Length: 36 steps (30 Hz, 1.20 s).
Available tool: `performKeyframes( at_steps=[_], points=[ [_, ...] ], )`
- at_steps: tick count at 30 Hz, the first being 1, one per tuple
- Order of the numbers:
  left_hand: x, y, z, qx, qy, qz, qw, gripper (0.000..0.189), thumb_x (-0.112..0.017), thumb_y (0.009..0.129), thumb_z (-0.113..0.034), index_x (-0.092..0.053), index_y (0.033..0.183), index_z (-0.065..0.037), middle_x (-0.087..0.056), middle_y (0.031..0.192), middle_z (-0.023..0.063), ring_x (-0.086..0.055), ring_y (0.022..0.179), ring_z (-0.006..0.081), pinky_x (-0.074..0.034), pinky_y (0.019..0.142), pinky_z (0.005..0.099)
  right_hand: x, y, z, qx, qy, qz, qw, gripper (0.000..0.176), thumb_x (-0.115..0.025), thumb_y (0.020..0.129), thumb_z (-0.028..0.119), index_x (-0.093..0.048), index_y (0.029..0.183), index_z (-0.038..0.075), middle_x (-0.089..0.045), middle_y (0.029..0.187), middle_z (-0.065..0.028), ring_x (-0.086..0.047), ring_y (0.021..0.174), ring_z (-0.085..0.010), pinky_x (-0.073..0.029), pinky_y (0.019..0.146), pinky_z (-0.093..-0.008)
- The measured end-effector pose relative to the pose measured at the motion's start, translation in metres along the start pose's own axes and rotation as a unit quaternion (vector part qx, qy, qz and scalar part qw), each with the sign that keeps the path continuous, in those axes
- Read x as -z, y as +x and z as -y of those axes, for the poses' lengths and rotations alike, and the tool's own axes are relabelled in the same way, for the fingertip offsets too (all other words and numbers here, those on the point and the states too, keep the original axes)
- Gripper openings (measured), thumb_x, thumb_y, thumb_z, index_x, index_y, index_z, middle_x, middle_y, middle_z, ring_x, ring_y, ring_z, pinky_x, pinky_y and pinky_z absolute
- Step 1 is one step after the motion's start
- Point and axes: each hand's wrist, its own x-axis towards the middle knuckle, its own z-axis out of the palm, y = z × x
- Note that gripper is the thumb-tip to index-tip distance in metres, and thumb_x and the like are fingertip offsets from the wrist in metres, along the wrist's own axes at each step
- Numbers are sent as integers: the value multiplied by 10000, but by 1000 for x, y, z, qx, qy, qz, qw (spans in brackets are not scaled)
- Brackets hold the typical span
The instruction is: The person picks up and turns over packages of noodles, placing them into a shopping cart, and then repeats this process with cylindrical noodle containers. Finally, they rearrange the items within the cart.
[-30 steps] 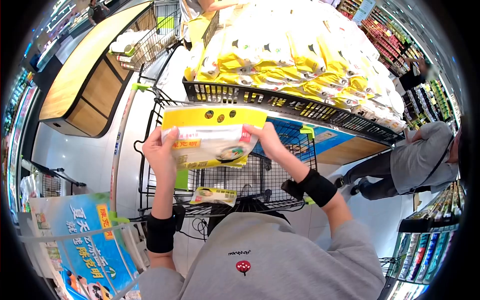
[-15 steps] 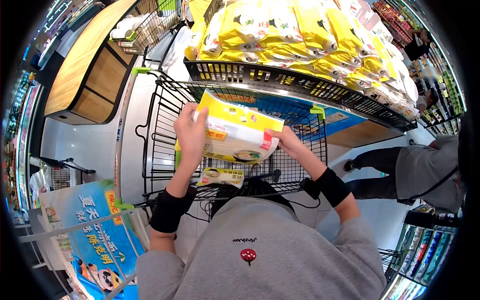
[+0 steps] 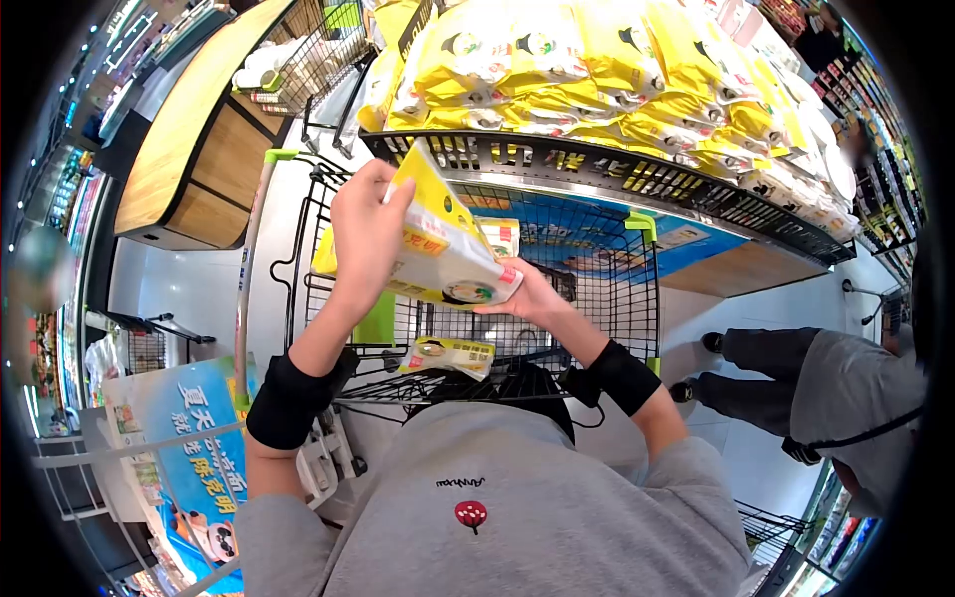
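A yellow and white noodle package (image 3: 448, 249) is held tilted above the black wire shopping cart (image 3: 617, 289). My left hand (image 3: 370, 224) pinches its upper left corner. My right hand (image 3: 532, 294) grips the lower right end, fingers at the red label. Below, a smaller yellow pack (image 3: 448, 356) lies in the near part of the cart. Another pack (image 3: 500, 237) shows partly behind the held one, inside the cart.
A black display bin (image 3: 597, 164) piled with yellow bags (image 3: 547, 60) stands beyond the cart. A wooden counter (image 3: 199, 129) is at upper left, a blue poster (image 3: 199, 448) at lower left. A person in grey (image 3: 846, 388) stands at right.
The held package has turned more edge-on and its right end has moved left with my right hand. My left hand has shifted slightly left. The view has shifted a little.
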Motion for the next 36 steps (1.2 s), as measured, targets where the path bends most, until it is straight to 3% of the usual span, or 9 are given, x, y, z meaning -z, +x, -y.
performKeyframes(
  at_steps=[5,9,17,20,22,24,26,32,36],
  points=[
    [9,1,0,122,-229,-50,964,87,-602,790,-36,-549,812,29,-611,712,82,-584,643,112,-450,556,235,20,1,-7,49,132,-51,989,830,-234,776,713,-120,1385,160,-162,1425,-139,-191,1312,-321,-166,1066,-521],
    [11,-2,0,222,-352,-50,908,99,-561,822,-18,-535,890,49,-618,829,122,-608,706,157,-498,665,270,3,15,-13,80,174,122,974,839,-249,766,703,-131,1388,152,-152,1439,-113,-218,1301,-303,-221,1043,-530],
    [10,-59,32,392,-446,117,796,350,-440,886,-42,-365,1197,98,-531,1125,184,-575,998,228,-491,885,324,-23,20,30,200,191,39,960,583,-427,882,488,-388,1286,70,-477,1262,-118,-482,1125,-261,-380,966,-406],
    [17,-62,43,426,-345,149,823,383,-520,842,-36,-399,1185,84,-509,1166,174,-528,1067,236,-443,910,335,-11,7,37,217,157,15,963,527,-412,906,429,-393,1276,55,-480,1255,-119,-487,1120,-255,-391,958,-401],
    [5,-60,32,91,-23,-7,996,437,-565,806,-49,-406,1191,82,-462,1217,188,-450,1144,262,-385,954,348,-5,1,35,204,151,28,967,511,-420,908,408,-394,1273,51,-487,1247,-121,-494,1111,-255,-400,950,-398],
    [-4,-50,2,-194,206,-88,955,544,-635,742,-97,-424,1230,18,-327,1332,210,-282,1257,334,-274,1012,428,-1,-2,32,193,153,30,969,500,-432,908,390,-395,1271,48,-492,1240,-124,-501,1101,-254,-408,941,-396],
    [-13,-45,-20,-327,434,45,839,602,-657,752,-246,-415,1291,-129,-214,1405,197,-247,1265,414,-232,976,584,-4,-5,26,188,164,15,968,494,-449,905,376,-396,1270,47,-496,1234,-127,-508,1090,-254,-415,932,-397],
    [-61,-46,60,-92,107,305,942,692,-512,880,-309,-119,1407,-90,-134,1444,163,-153,1322,343,-189,1051,426,-25,-26,17,188,139,-51,971,477,-457,904,364,-399,1271,65,-509,1220,-115,-519,1079,-255,-412,933,-404],
    [-71,-58,76,75,-297,370,877,656,-332,949,-385,17,1414,-81,-71,1461,103,-130,1329,208,-154,1063,301,-45,-35,19,173,139,-74,972,485,-453,901,378,-397,1274,75,-509,1221,-112,-514,1091,-254,-406,941,-405]
  ],
)
